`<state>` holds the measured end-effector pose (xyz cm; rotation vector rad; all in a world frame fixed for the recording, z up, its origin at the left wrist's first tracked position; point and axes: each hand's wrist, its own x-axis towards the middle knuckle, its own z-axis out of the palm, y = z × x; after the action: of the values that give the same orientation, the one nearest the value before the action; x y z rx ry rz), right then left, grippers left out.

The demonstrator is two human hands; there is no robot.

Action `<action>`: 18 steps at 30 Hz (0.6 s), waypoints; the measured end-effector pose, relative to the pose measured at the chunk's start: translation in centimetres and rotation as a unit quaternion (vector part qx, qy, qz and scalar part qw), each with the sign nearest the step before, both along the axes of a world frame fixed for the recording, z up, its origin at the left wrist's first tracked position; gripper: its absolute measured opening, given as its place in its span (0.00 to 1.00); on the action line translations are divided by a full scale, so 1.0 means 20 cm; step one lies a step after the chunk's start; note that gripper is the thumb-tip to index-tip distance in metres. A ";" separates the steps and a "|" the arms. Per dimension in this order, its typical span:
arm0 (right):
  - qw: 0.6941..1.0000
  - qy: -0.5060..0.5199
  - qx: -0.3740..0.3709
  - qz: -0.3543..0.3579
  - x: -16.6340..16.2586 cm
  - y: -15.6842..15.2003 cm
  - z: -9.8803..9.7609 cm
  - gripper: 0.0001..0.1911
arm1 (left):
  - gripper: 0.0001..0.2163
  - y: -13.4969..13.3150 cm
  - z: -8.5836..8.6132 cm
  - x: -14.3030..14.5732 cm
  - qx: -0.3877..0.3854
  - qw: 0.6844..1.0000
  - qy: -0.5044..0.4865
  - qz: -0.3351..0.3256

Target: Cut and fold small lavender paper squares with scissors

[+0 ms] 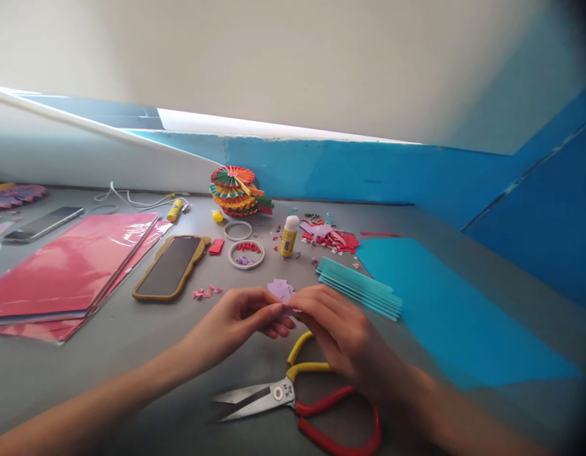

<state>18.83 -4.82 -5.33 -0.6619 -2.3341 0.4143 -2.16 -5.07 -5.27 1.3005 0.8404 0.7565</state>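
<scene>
My left hand (242, 318) and my right hand (331, 329) meet over the grey table, fingertips pinched together on a small purple paper piece (289, 310). More purple paper scraps (280, 289) lie just beyond the fingers. Below the hands lie scissors with yellow handles (273, 394) and a second pair with red handles (337, 421). A folded teal paper fan strip (362, 288) lies right of my right hand.
A blue paper sheet (445, 310) covers the right side. Red paper packs (69, 266) lie left, beside a phone in a tan case (171, 267). A glue stick (289, 236), two rings (246, 254), red scraps (333, 239) and a colourful folded paper ball (238, 190) sit farther back.
</scene>
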 end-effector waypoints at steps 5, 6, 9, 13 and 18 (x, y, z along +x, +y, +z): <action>0.982 -0.088 0.166 -0.006 0.03 0.01 0.04 0.16 | 0.10 0.01 -0.02 0.00 -0.026 0.999 -0.028 -0.007; 0.978 -0.092 0.187 -0.007 0.03 0.01 0.05 0.15 | 0.10 0.01 -0.02 -0.01 -0.027 0.999 -0.034 -0.008; 0.978 -0.084 0.193 -0.003 0.02 0.02 0.06 0.14 | 0.10 0.01 -0.01 -0.01 -0.013 0.999 -0.036 -0.008; 0.979 -0.069 0.193 0.013 0.02 0.02 0.06 0.13 | 0.12 0.00 0.01 0.00 0.013 1.000 -0.007 -0.001; 0.957 -0.127 0.261 0.016 0.02 0.00 0.05 0.16 | 0.13 0.00 0.00 0.00 0.022 0.999 0.017 0.015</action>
<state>19.15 -4.89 -4.35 -0.4360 -2.5425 -0.2914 -2.10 -5.17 -5.25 1.3466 0.8765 0.7813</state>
